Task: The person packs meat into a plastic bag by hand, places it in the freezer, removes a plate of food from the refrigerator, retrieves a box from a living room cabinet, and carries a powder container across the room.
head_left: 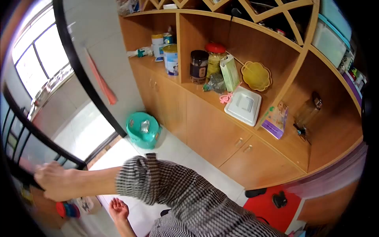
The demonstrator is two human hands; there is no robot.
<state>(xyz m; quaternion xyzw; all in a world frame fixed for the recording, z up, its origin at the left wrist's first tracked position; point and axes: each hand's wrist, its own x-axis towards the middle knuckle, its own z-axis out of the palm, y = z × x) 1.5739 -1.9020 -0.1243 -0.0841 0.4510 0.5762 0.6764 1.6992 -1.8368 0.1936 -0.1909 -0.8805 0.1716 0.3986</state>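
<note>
My right arm, in a rolled black-and-white checkered sleeve (181, 185), stretches across the view to the left. At its end my right hand (55, 181) is closed and slightly blurred, beside the dark lower part of a black-framed door (43, 144). Whatever its fingers hold is hidden. Below that forearm, my left hand (119, 211) has its palm up and its fingers loosely bent and apart, with nothing in it. Near the right hand are a red-and-blue round object (68, 209) and a clear container (86, 204).
A teal basin (143, 130) holding a silvery packet stands on the white floor. A wooden cabinet (213, 130) carries cans, jars, a white lidded box (243, 105) and a yellow bowl (256, 76). A pink cloth (100, 79) hangs on the wall. Dark shoes (279, 200) rest on a red mat (272, 213).
</note>
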